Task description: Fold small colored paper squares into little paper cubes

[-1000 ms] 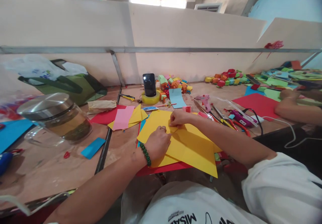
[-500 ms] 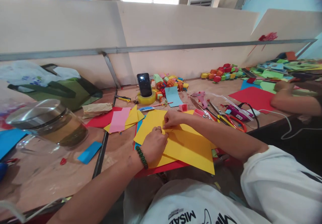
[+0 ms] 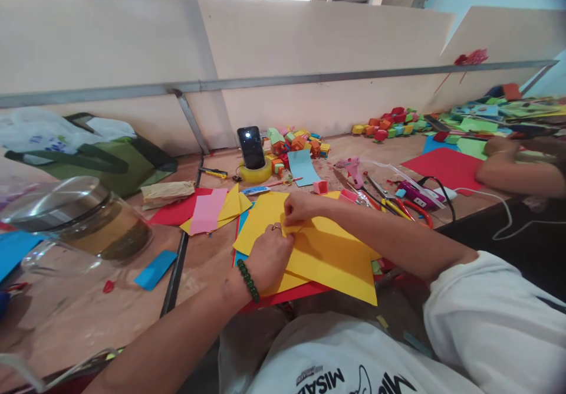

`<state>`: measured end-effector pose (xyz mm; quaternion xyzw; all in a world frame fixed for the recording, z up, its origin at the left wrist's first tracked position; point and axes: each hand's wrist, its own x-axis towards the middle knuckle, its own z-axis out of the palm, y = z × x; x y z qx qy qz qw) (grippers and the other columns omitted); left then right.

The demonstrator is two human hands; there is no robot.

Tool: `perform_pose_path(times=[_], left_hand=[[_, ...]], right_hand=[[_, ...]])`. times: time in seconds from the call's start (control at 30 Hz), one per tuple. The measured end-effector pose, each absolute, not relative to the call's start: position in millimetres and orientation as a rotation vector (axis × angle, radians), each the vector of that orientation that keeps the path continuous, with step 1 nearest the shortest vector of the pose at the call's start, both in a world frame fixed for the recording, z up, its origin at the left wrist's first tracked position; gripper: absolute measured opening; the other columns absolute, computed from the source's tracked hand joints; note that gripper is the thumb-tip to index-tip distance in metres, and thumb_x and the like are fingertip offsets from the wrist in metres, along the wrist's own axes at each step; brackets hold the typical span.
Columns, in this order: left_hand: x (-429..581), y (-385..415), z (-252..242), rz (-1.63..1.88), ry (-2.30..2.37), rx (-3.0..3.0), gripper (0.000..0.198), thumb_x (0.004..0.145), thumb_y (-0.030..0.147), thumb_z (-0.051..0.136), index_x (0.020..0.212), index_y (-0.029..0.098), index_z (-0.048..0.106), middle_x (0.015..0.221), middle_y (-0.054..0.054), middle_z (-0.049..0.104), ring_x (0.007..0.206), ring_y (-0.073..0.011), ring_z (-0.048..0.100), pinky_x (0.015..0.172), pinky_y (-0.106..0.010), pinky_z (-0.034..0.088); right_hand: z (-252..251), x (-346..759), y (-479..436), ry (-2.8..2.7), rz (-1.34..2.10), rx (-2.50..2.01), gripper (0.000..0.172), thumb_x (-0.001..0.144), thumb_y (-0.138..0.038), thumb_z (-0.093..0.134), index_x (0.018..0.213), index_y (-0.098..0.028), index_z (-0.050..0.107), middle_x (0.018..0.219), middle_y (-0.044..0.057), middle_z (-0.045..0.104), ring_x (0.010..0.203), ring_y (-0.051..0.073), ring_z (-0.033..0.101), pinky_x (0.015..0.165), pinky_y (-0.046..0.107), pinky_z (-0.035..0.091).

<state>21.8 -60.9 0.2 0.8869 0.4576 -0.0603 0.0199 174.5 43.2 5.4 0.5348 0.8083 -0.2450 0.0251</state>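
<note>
Both my hands meet over a stack of yellow paper sheets [image 3: 331,264] at the table's front edge. My left hand [image 3: 270,255], with a ring and a green bead bracelet, is closed, its fingertips on a yellow piece of paper [image 3: 292,225]. Closed in a pinch just beyond it, my right hand [image 3: 300,208] grips the same yellow paper, which looks bent up between the hands. My fingers partly hide that piece. Red and blue sheets show from under the stack.
A glass mug [image 3: 75,223] stands at left near a green bag [image 3: 106,164]. Behind the sheets are a phone [image 3: 252,146] on a tape roll [image 3: 255,171] and small paper boxes [image 3: 296,143]. Scissors [image 3: 393,196] and a pink glue gun [image 3: 351,170] lie right. A co-worker's arm [image 3: 517,173] reaches in.
My hands have shifted very slightly, and the yellow paper between my fingers now shows more raised. The whole view has moved a little.
</note>
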Motion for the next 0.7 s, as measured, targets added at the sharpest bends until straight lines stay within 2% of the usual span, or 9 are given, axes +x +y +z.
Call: perform_pose_path(times=[0.13, 0.23, 0.37, 0.43, 0.53, 0.7], left_hand=[[22, -61, 3, -0.215, 1.418, 2.760, 0.030, 0.094, 0.018, 0.038, 0.110, 0.015, 0.063, 0.100, -0.016, 0.059, 0.096, -0.0266, 0.056, 0.077, -0.037, 0.051], [22, -61, 4, -0.230, 1.412, 2.763, 0.030, 0.092, 0.015, 0.039, 0.111, 0.015, 0.063, 0.099, -0.016, 0.058, 0.095, -0.0263, 0.056, 0.076, -0.036, 0.051], [21, -62, 5, -0.269, 1.413, 2.756, 0.032, 0.090, 0.010, 0.039, 0.112, 0.015, 0.062, 0.100, -0.016, 0.057, 0.097, -0.0263, 0.056, 0.076, -0.035, 0.051], [22, -62, 6, -0.269, 1.422, 2.755, 0.033, 0.088, 0.007, 0.040, 0.112, 0.015, 0.062, 0.101, -0.016, 0.057, 0.098, -0.0265, 0.056, 0.077, -0.035, 0.051], [23, -63, 6, -0.295, 1.427, 2.745, 0.035, 0.088, 0.005, 0.037, 0.113, 0.013, 0.061, 0.102, -0.017, 0.058, 0.099, -0.0263, 0.056, 0.079, -0.036, 0.051], [23, -62, 6, -0.308, 1.408, 2.779, 0.036, 0.089, 0.005, 0.036, 0.114, 0.013, 0.060, 0.103, -0.017, 0.058, 0.101, -0.0276, 0.056, 0.077, -0.035, 0.050]], right_hand=[[-15, 186, 52, 2.500, -0.767, 1.643, 0.017, 0.075, -0.030, 0.067, 0.083, -0.016, 0.073, 0.075, 0.003, 0.075, 0.065, 0.013, 0.066, 0.056, 0.017, 0.044], [-12, 203, 58, 2.470, -0.734, 1.682, 0.016, 0.078, -0.026, 0.063, 0.083, -0.015, 0.073, 0.073, 0.005, 0.074, 0.062, 0.014, 0.065, 0.056, 0.019, 0.044], [9, 206, 55, 2.481, -0.632, 1.746, 0.011, 0.072, -0.025, 0.070, 0.076, -0.015, 0.073, 0.074, 0.006, 0.073, 0.072, 0.018, 0.066, 0.059, 0.020, 0.043], [14, 196, 50, 2.506, -0.619, 1.758, 0.016, 0.070, -0.031, 0.073, 0.078, -0.017, 0.074, 0.076, 0.005, 0.073, 0.074, 0.018, 0.066, 0.059, 0.020, 0.043], [6, 180, 46, 2.531, -0.699, 1.700, 0.027, 0.071, -0.042, 0.071, 0.082, -0.018, 0.074, 0.075, 0.002, 0.073, 0.068, 0.015, 0.064, 0.056, 0.019, 0.042], [-14, 190, 56, 2.477, -0.753, 1.664, 0.019, 0.076, -0.033, 0.066, 0.081, -0.015, 0.072, 0.067, 0.002, 0.071, 0.059, 0.012, 0.062, 0.053, 0.018, 0.041]])
